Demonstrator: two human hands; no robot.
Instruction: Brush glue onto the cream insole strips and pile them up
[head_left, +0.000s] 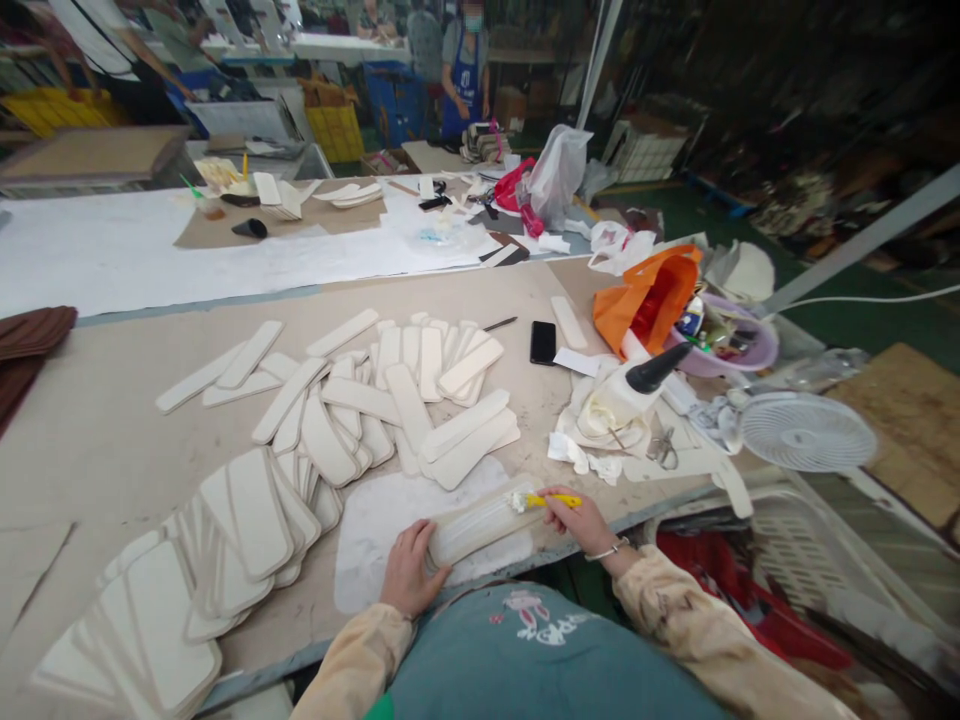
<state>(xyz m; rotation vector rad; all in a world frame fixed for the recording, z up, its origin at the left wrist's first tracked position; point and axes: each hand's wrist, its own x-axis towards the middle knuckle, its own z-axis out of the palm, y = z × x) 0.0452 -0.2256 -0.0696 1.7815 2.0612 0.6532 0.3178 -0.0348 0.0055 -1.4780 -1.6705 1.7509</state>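
My right hand (576, 520) is closed round the yellow handle of a brush (559, 500). The brush's white-coated bristles touch the right end of a flat, rounded beige strip (480, 528), whose face looks wet and whitish. At the strip's left end, my left hand (409, 568) holds it steady, with fingers at the far edge and thumb at the near one. Under the strip lies a pale sheet (360, 545), close to the table's front edge. Just beyond is a loose heap of similar pale strips (367, 400). Wider rounded pieces (169, 610) are fanned out in overlapping stacks at the left.
On the right stand a white container with a black nozzle (658, 368), a phone (543, 342), scissors (663, 448), an orange bag (645, 290), a purple basin (750, 345) and a white fan (808, 432). A person in a blue apron (466, 85) stands beyond the far white table (112, 250).
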